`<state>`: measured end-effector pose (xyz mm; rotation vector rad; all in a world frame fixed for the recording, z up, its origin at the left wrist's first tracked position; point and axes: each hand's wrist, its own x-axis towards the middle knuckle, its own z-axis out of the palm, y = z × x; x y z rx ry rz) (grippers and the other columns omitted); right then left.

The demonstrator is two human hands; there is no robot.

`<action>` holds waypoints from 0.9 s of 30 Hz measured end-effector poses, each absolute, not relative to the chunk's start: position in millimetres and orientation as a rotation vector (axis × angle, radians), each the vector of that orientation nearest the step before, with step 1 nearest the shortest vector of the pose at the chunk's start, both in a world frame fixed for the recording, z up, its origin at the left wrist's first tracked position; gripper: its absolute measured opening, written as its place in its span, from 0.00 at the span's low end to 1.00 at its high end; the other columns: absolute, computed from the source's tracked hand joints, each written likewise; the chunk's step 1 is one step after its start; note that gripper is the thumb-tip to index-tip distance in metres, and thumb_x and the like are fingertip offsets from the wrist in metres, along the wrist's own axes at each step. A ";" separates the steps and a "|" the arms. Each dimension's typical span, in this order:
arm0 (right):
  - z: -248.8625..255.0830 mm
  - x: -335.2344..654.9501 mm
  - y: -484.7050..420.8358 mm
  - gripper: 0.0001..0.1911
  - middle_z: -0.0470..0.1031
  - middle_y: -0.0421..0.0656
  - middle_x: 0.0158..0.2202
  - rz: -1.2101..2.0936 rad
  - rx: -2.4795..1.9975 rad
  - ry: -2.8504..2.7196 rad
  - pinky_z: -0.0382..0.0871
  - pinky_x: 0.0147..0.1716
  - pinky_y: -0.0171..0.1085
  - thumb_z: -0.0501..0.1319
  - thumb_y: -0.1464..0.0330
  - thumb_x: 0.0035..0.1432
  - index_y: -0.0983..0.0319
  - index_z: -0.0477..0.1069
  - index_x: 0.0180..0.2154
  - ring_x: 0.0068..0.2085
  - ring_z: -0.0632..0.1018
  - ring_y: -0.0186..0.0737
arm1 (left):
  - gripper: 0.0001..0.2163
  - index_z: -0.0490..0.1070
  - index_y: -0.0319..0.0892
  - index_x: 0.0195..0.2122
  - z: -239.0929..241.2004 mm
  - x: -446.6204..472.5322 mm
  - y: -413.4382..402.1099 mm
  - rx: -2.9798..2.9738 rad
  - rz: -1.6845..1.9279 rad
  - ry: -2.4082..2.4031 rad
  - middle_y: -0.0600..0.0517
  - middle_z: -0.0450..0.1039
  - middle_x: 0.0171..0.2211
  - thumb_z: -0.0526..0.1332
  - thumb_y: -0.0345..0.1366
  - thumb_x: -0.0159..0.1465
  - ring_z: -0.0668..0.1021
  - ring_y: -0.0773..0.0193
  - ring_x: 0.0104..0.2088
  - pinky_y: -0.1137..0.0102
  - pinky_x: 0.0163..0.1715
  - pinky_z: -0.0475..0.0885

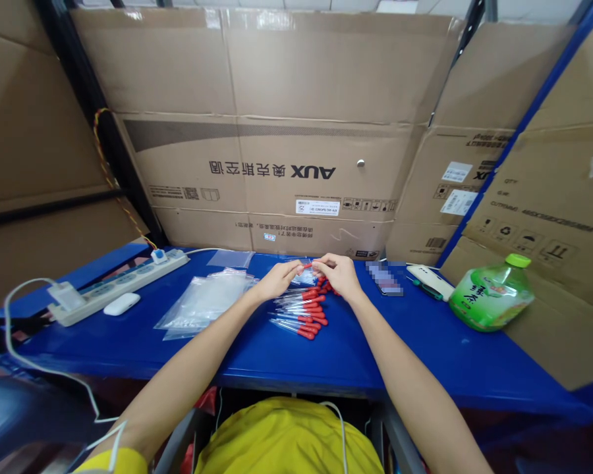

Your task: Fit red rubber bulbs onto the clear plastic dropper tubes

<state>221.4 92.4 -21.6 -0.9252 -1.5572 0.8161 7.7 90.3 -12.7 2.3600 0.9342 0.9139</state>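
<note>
Both my hands meet above the back of the blue table around one dropper [307, 266], a clear tube with a red rubber bulb. My left hand [279, 279] pinches its left side, and the fingers of my right hand [337, 271] close on the red bulb end. Just below them lies a row of droppers [309, 313], clear tips pointing left and red bulbs to the right. More red bulbs are partly hidden under my right hand. Left of my left hand is a pile of clear plastic bags [212, 299].
A white power strip [123, 286] with a plugged-in charger and a white case [121, 303] sit at left. On the right are a phone [386, 279], a white-and-green tool [429, 283] and a green bottle [491, 296]. Cardboard walls [277, 85] enclose the back and sides.
</note>
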 end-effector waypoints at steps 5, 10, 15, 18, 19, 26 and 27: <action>-19.8 217.4 87.0 0.15 0.83 0.45 0.27 0.558 -0.975 -1.636 0.77 0.31 0.41 0.66 0.54 0.59 0.58 0.79 0.31 0.30 0.84 0.49 | 0.19 0.65 0.41 0.33 -20.6 14.7 91.3 2.188 0.945 0.939 0.53 0.68 0.32 0.49 0.51 0.73 0.69 0.63 0.35 0.70 0.38 0.65; -20.0 212.1 79.4 0.13 0.84 0.45 0.31 0.200 -1.082 -1.754 0.72 0.34 0.38 0.61 0.60 0.66 0.58 0.80 0.35 0.30 0.82 0.45 | 0.19 0.63 0.41 0.31 -24.7 18.3 91.8 2.089 0.972 0.932 0.54 0.64 0.29 0.51 0.50 0.73 0.66 0.65 0.32 0.71 0.35 0.64; -17.3 214.6 77.0 0.14 0.83 0.44 0.30 0.308 -1.034 -1.780 0.71 0.33 0.37 0.61 0.58 0.66 0.60 0.79 0.35 0.28 0.81 0.43 | 0.19 0.65 0.40 0.33 -21.0 12.6 88.7 2.174 0.946 0.949 0.53 0.68 0.30 0.49 0.48 0.75 0.70 0.64 0.33 0.71 0.37 0.65; -16.6 220.9 78.5 0.13 0.82 0.43 0.28 0.539 -0.974 -1.762 0.73 0.31 0.36 0.65 0.57 0.62 0.61 0.78 0.37 0.28 0.81 0.42 | 0.18 0.70 0.41 0.36 -15.7 5.4 88.2 2.400 0.886 0.983 0.52 0.73 0.32 0.48 0.45 0.76 0.73 0.63 0.34 0.71 0.38 0.64; -17.3 222.8 79.5 0.12 0.82 0.43 0.29 0.565 -0.977 -1.782 0.73 0.32 0.36 0.66 0.58 0.61 0.61 0.77 0.37 0.29 0.81 0.41 | 0.17 0.71 0.41 0.37 -14.3 3.1 88.7 2.480 0.852 1.002 0.52 0.74 0.32 0.49 0.44 0.76 0.74 0.63 0.34 0.71 0.37 0.63; -23.2 231.8 86.9 0.06 0.80 0.39 0.32 0.415 -1.102 -2.105 0.67 0.37 0.35 0.68 0.63 0.62 0.59 0.77 0.37 0.33 0.78 0.38 | 0.16 0.79 0.42 0.42 -9.4 -4.5 94.1 2.717 0.673 0.985 0.47 0.81 0.41 0.54 0.44 0.75 0.80 0.59 0.41 0.71 0.42 0.67; -22.8 233.5 87.1 0.06 0.80 0.39 0.32 0.392 -1.131 -2.134 0.66 0.36 0.35 0.68 0.63 0.61 0.59 0.77 0.37 0.33 0.77 0.37 | 0.15 0.79 0.42 0.43 -9.0 -5.6 94.9 2.729 0.661 0.989 0.47 0.81 0.42 0.55 0.44 0.74 0.80 0.59 0.42 0.71 0.42 0.68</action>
